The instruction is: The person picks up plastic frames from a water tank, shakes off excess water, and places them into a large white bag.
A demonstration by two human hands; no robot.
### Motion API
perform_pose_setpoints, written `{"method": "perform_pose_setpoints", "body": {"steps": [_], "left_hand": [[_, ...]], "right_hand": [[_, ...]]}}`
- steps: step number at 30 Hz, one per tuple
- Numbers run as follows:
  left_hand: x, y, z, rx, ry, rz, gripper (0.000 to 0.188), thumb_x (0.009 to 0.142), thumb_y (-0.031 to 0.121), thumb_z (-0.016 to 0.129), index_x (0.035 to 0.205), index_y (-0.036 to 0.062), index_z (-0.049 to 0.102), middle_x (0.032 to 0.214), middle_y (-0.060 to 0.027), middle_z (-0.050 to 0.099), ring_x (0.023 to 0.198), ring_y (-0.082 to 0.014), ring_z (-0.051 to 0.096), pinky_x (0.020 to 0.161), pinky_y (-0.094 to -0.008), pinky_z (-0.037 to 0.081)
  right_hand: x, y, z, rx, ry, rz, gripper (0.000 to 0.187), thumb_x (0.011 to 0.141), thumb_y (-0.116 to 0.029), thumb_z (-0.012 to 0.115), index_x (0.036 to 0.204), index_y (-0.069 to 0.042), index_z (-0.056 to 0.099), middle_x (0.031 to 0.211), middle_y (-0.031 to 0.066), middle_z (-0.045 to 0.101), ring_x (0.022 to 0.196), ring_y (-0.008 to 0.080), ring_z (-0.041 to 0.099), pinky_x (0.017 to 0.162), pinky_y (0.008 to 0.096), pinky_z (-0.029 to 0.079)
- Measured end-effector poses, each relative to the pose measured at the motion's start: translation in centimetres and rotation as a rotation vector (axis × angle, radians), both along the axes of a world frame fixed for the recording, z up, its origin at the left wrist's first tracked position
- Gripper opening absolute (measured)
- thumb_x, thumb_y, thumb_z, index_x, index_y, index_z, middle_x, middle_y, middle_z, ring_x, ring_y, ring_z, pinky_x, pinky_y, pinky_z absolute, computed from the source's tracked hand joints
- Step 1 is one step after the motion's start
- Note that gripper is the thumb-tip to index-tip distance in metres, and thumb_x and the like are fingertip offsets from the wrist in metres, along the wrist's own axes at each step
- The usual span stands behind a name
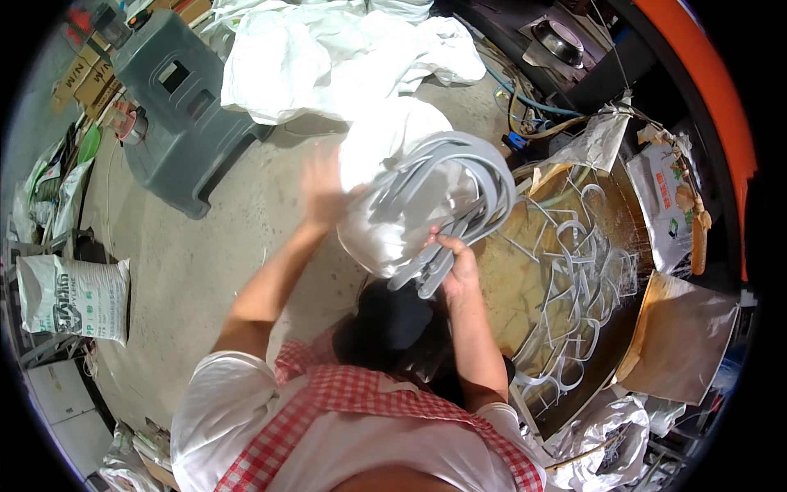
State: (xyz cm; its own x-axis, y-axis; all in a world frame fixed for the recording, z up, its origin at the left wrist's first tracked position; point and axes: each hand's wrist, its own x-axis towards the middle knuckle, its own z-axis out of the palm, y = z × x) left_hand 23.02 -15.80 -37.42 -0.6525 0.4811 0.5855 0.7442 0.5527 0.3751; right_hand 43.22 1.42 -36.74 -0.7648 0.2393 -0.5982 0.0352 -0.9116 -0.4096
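My right hand (461,261) is closed around the ends of a bundle of grey curved plastic strips (492,184), which arch up and over a white sack. The white sack (385,135) stands in front of me, its upper part crumpled and its near side bulging below the strips. Beside the sack's left edge is my left hand (323,190), smeared by motion, so its fingers cannot be made out. Right of the bundle, a wide tub (627,205) holds many pale curved plastic pieces (578,271) lying tangled in brownish water.
A grey plastic step stool (176,123) stands at the far left. Large white sacks (320,57) lie beyond my hands. A filled bag (74,297) is at the left. Cardboard (684,340) leans by the tub, and a hose (537,105) runs behind it.
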Motion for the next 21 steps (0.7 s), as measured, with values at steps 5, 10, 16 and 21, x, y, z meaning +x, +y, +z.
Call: {"method": "perform_pose_setpoints", "body": {"steps": [5, 10, 16, 21], "left_hand": [[-6.4, 8.3, 3.5, -0.3, -0.259, 0.257, 0.102, 0.06, 0.04, 0.076, 0.137, 0.0027, 0.021, 0.127, -0.0291, 0.04, 0.122, -0.0429, 0.034, 0.099, -0.0472, 0.029], [-10.9, 11.0, -1.2, -0.076, -0.827, -0.264, 0.068, 0.069, 0.028, 0.068, 0.126, -0.0012, 0.043, 0.115, -0.0224, 0.053, 0.106, -0.0289, 0.053, 0.087, -0.031, 0.042], [-8.1, 3.7, 11.9, 0.456, -1.21, -0.484, 0.045, 0.075, -0.003, 0.051, 0.12, -0.0033, 0.048, 0.098, -0.0123, 0.062, 0.083, -0.016, 0.061, 0.072, -0.0276, 0.051], [-0.3, -0.4, 11.8, 0.44, -1.452, -0.56, 0.047, 0.058, -0.007, 0.05, 0.104, -0.0054, 0.059, 0.102, -0.0121, 0.062, 0.088, -0.0162, 0.058, 0.081, -0.0269, 0.046]], "right_hand": [[-0.4, -1.4, 2.0, -0.132, 0.016, 0.166, 0.029, 0.068, -0.004, 0.059, 0.096, 0.001, 0.057, 0.081, 0.0093, 0.058, 0.068, 0.0208, 0.058, 0.06, 0.0299, 0.049], [-2.5, -2.0, 2.0, -0.253, -0.052, 0.268, 0.024, 0.072, -0.009, 0.056, 0.092, 0.004, 0.056, 0.076, 0.0113, 0.06, 0.066, 0.0203, 0.058, 0.06, 0.0302, 0.049], [-4.5, -3.3, -4.0, -0.438, -0.096, 0.072, 0.022, 0.074, -0.006, 0.05, 0.093, 0.006, 0.048, 0.083, 0.0185, 0.055, 0.075, 0.0294, 0.056, 0.07, 0.042, 0.048], [-7.5, -1.6, -4.8, -0.358, 0.037, -0.004, 0.036, 0.076, -0.005, 0.049, 0.11, 0.004, 0.046, 0.106, 0.0228, 0.051, 0.097, 0.0334, 0.052, 0.087, 0.0494, 0.043]]}}
